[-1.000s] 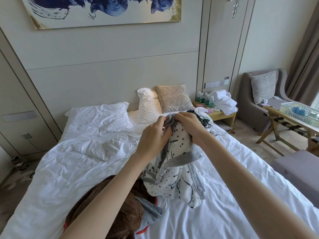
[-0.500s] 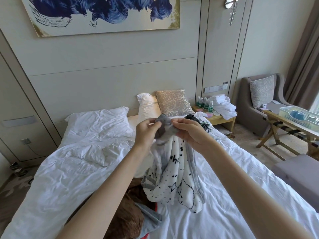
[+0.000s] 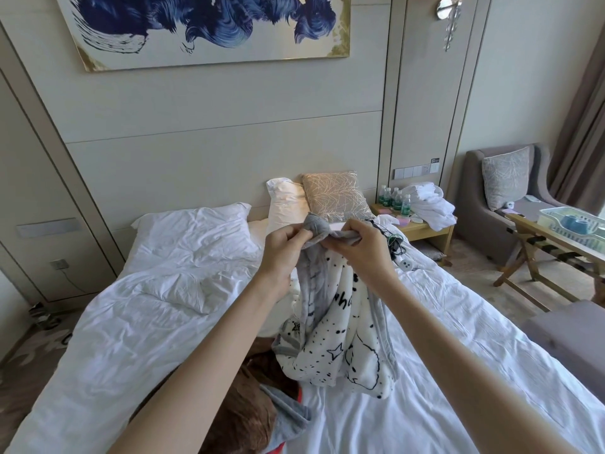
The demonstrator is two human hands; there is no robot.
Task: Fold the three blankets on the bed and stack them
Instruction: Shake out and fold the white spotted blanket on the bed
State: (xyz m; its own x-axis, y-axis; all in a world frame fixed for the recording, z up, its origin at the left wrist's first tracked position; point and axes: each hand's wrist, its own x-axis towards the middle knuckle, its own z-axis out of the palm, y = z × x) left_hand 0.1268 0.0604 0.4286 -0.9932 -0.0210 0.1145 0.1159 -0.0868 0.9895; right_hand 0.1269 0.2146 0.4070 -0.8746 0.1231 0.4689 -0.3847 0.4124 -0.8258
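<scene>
So that it's hanging over the bed [image 3: 458, 326], left hand [image 3: 282, 247] and right hand [image 3: 367, 249] are pinching spotted blanket [image 3: 340, 342] by its grey hem, probably hunting corners.

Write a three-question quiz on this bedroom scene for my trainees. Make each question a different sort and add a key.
1. True or false: the left hand and the right hand both pinch the grey edge of the star-print blanket and hold it up.
2. Multiple choice: the brown blanket lies A) on the floor, B) on the bed, bunched up near the person, or C) on the armchair.
3. Fill in: on the bedside table, beside the white towels, stand several small ___.

Key: 1 true; 2 B; 3 bottles.
</scene>
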